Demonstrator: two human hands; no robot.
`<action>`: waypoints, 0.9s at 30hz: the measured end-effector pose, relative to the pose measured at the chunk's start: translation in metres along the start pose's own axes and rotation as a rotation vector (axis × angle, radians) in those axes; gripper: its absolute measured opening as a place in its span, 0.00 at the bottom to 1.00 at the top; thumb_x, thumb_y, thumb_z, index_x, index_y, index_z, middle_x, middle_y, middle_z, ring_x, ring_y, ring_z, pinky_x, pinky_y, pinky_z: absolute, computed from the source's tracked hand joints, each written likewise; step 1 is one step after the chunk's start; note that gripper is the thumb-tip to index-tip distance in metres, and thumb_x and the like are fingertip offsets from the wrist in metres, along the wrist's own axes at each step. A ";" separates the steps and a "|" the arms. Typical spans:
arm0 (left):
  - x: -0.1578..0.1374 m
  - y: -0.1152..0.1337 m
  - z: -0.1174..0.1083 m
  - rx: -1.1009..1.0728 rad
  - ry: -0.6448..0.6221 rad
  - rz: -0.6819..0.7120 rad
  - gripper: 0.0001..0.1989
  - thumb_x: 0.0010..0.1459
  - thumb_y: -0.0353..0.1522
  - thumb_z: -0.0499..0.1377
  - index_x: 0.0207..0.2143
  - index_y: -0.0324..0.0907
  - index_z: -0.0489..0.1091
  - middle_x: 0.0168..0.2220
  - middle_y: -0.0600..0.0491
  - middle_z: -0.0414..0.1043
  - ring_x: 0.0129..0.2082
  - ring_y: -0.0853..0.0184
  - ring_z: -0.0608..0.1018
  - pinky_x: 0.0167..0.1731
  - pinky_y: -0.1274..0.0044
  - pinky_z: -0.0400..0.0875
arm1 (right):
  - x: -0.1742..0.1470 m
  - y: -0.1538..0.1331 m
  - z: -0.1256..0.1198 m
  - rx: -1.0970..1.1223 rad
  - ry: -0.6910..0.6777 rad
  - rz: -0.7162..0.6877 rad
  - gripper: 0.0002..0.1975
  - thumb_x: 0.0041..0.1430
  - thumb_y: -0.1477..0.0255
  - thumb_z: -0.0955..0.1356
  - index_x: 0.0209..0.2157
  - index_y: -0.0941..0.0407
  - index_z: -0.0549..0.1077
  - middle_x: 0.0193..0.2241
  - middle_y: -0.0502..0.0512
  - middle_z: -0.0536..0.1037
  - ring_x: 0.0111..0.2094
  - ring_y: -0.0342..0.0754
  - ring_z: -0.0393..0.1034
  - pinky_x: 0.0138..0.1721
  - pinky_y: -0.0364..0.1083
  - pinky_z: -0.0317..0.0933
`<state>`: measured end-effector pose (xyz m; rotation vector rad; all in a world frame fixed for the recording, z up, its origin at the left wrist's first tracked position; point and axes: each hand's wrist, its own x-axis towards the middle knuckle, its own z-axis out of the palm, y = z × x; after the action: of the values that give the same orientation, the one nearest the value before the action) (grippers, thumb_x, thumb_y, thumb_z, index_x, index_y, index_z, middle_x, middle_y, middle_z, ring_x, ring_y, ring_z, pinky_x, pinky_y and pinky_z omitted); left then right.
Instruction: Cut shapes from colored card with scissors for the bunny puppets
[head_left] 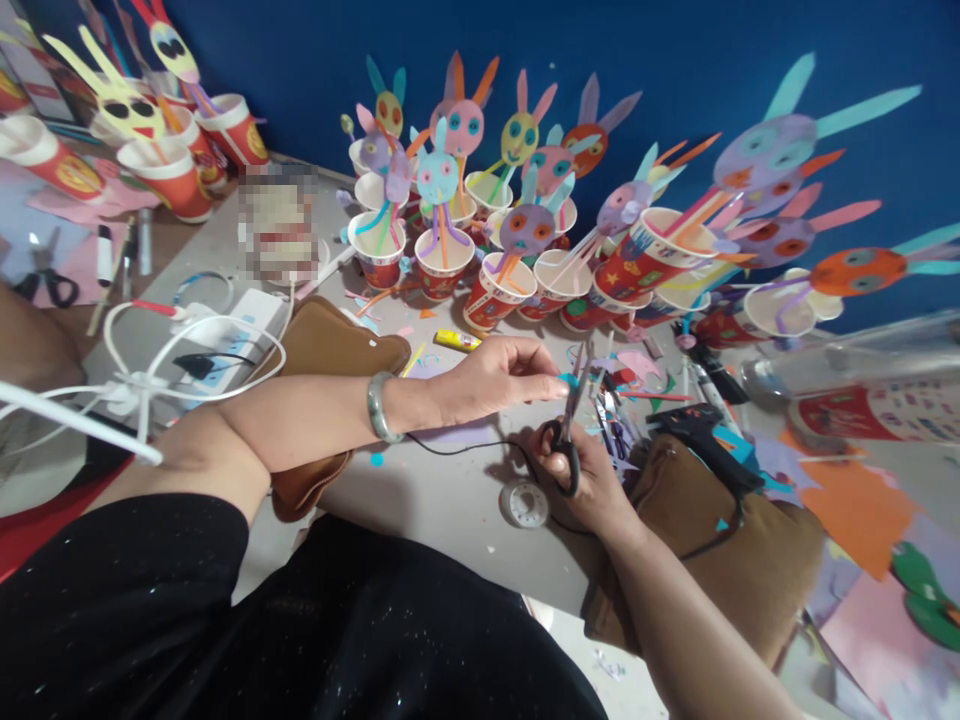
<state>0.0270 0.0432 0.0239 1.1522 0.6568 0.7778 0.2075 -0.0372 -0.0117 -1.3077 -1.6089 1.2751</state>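
We see a small teal paper piece [571,381] above the bench [450,490], at the fingertips of our left hand [510,378], its thumb and forefinger pinched together on it. Our right hand [596,482] has its fingers curled through the handles of the black-handled scissors [575,466], whose blades point away from us, right beside the paper. Just below that hand lies a white tape roll [525,504], near a thin black cord [469,449]. Beyond our left hand we have a yellow tube [457,341], then a crowd of paper cups [444,268] bearing rabbit-eared paper faces [436,178] before a blue wall [300,60]. To our right sits a brown cushion [750,565], with orange paper [855,505] past it.
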 end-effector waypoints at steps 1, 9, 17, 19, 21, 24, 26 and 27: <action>0.000 0.000 0.000 0.001 -0.001 -0.001 0.12 0.49 0.35 0.67 0.26 0.38 0.67 0.24 0.59 0.65 0.26 0.76 0.68 0.29 0.77 0.61 | 0.000 0.000 0.000 -0.011 0.000 0.004 0.25 0.54 0.46 0.69 0.25 0.53 0.65 0.21 0.48 0.65 0.23 0.44 0.56 0.25 0.45 0.55; 0.001 -0.001 -0.002 -0.005 -0.013 0.026 0.12 0.49 0.35 0.67 0.27 0.37 0.67 0.24 0.58 0.65 0.27 0.75 0.68 0.30 0.77 0.61 | 0.000 -0.001 0.000 -0.011 0.003 0.022 0.26 0.53 0.45 0.69 0.24 0.54 0.64 0.20 0.48 0.65 0.22 0.43 0.56 0.25 0.44 0.55; 0.001 0.002 -0.004 0.027 -0.007 0.024 0.10 0.50 0.34 0.66 0.27 0.38 0.68 0.24 0.58 0.64 0.27 0.75 0.67 0.30 0.77 0.62 | -0.002 0.004 -0.001 0.009 0.002 -0.012 0.22 0.55 0.50 0.70 0.24 0.54 0.64 0.21 0.47 0.64 0.22 0.43 0.56 0.26 0.44 0.55; 0.001 0.002 -0.004 0.034 -0.003 0.024 0.10 0.50 0.34 0.65 0.28 0.38 0.68 0.24 0.58 0.64 0.27 0.75 0.68 0.30 0.77 0.62 | -0.002 0.004 -0.001 0.006 -0.005 -0.006 0.21 0.55 0.51 0.70 0.25 0.54 0.65 0.21 0.47 0.65 0.23 0.43 0.56 0.26 0.44 0.55; 0.002 0.003 -0.004 0.039 0.002 0.026 0.09 0.51 0.33 0.65 0.28 0.38 0.69 0.24 0.58 0.65 0.27 0.75 0.68 0.30 0.77 0.62 | -0.001 0.004 -0.001 0.002 -0.009 0.006 0.22 0.55 0.51 0.70 0.25 0.54 0.65 0.21 0.47 0.65 0.23 0.43 0.56 0.26 0.44 0.55; 0.002 0.002 -0.005 0.040 0.004 0.029 0.09 0.51 0.33 0.65 0.28 0.37 0.69 0.24 0.58 0.65 0.27 0.75 0.68 0.30 0.77 0.63 | -0.001 0.002 -0.001 -0.004 -0.004 0.027 0.23 0.54 0.49 0.70 0.24 0.54 0.64 0.21 0.47 0.65 0.23 0.43 0.56 0.26 0.44 0.54; 0.002 0.002 -0.004 0.031 -0.002 0.030 0.09 0.51 0.34 0.65 0.28 0.37 0.69 0.24 0.57 0.66 0.27 0.74 0.68 0.30 0.77 0.63 | -0.001 0.001 -0.001 -0.005 -0.006 0.030 0.23 0.54 0.49 0.69 0.24 0.54 0.63 0.20 0.47 0.64 0.23 0.42 0.55 0.25 0.44 0.54; 0.002 0.002 -0.004 0.027 -0.005 0.032 0.10 0.52 0.35 0.65 0.28 0.37 0.69 0.25 0.57 0.67 0.27 0.74 0.69 0.30 0.77 0.64 | -0.001 0.000 -0.001 -0.003 -0.007 0.027 0.23 0.54 0.49 0.69 0.24 0.54 0.63 0.21 0.47 0.65 0.23 0.43 0.55 0.25 0.44 0.54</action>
<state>0.0247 0.0478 0.0245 1.1918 0.6478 0.7946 0.2088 -0.0378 -0.0116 -1.3326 -1.6041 1.2955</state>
